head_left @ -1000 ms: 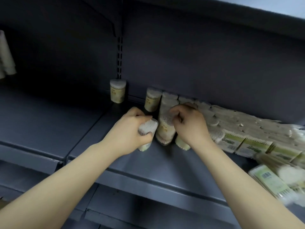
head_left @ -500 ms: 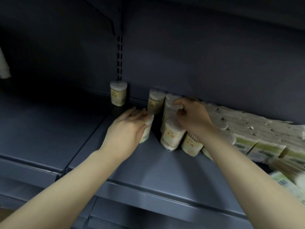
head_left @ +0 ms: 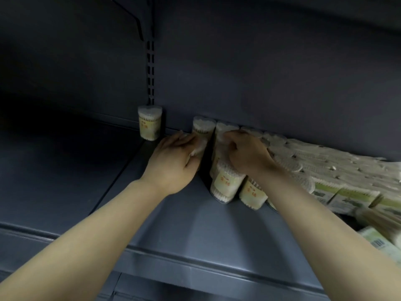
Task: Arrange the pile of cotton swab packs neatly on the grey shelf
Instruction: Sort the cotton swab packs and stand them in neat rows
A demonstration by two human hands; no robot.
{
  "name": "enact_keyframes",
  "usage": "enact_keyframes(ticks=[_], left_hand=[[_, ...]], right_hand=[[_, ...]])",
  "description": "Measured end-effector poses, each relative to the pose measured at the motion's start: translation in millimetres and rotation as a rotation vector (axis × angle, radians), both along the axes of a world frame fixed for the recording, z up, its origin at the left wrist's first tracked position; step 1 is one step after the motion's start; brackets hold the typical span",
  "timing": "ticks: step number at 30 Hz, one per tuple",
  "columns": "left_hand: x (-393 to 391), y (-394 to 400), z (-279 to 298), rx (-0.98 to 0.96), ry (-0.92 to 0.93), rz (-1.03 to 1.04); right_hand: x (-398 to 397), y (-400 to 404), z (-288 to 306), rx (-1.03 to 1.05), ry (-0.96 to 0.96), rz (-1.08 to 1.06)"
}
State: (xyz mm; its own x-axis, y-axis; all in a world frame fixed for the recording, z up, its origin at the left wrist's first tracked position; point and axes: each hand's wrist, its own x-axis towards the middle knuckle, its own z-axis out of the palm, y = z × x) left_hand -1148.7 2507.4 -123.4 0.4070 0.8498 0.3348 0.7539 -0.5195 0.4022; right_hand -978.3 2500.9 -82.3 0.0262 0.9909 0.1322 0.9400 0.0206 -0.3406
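Observation:
Cotton swab packs stand and lie on the grey shelf (head_left: 173, 224). One heart-shaped pack (head_left: 149, 122) stands alone at the back wall. My left hand (head_left: 173, 161) covers a swab pack (head_left: 198, 147) just in front of an upright pack (head_left: 202, 127) at the back; its fingers lie over the pack's top. My right hand (head_left: 247, 155) grips the top of another pack (head_left: 222, 135) beside it. Two tilted packs (head_left: 226, 183) lean below my right wrist. A pile of flat swab packs (head_left: 338, 170) stretches to the right.
The shelf's back wall (head_left: 260, 83) and a slotted upright (head_left: 150, 68) rise behind the packs. A neighbouring shelf panel (head_left: 65, 170) lies to the left. Green-labelled flat packs (head_left: 377, 242) reach the front edge at the far right.
Both hands have moved further back toward the wall. My left hand's pack now sits close to the upright pack at the back. My right hand has shifted left onto a back pack.

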Motion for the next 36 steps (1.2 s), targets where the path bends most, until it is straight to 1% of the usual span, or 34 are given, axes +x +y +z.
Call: enact_keyframes(ticks=[5, 8, 11, 13, 20, 29, 33, 36], left_hand=[[9.4, 12.0, 6.1, -0.110, 0.030, -0.039], [12.5, 20.6, 9.1, -0.115, 0.058, -0.068], [16.6, 27.2, 9.1, -0.105, 0.159, -0.058], [19.8, 30.6, 8.6, -0.095, 0.195, -0.053], [22.8, 38.4, 6.1, -0.062, 0.212, -0.062], [22.0, 37.9, 3.6, -0.070, 0.120, -0.046], [9.3, 39.4, 2.9, -0.058, 0.060, -0.005], [-3.4, 39.7, 2.8, -0.058, 0.026, 0.050]], right_hand=[[-2.6, 0.1, 1.7, 0.015, -0.031, 0.018], [-2.9, 0.3, 0.0, 0.035, -0.036, 0.027], [-2.4, 1.0, -1.2, 0.045, -0.048, 0.032], [-2.2, 1.6, -1.9, 0.046, -0.064, 0.039], [-0.6, 5.5, -4.8, 0.056, -0.075, 0.042], [0.0, 4.2, 0.2, 0.055, -0.024, 0.054], [-1.0, 7.7, 3.1, 0.172, 0.001, 0.050], [-5.8, 12.8, 3.6, 0.242, 0.056, 0.055]])
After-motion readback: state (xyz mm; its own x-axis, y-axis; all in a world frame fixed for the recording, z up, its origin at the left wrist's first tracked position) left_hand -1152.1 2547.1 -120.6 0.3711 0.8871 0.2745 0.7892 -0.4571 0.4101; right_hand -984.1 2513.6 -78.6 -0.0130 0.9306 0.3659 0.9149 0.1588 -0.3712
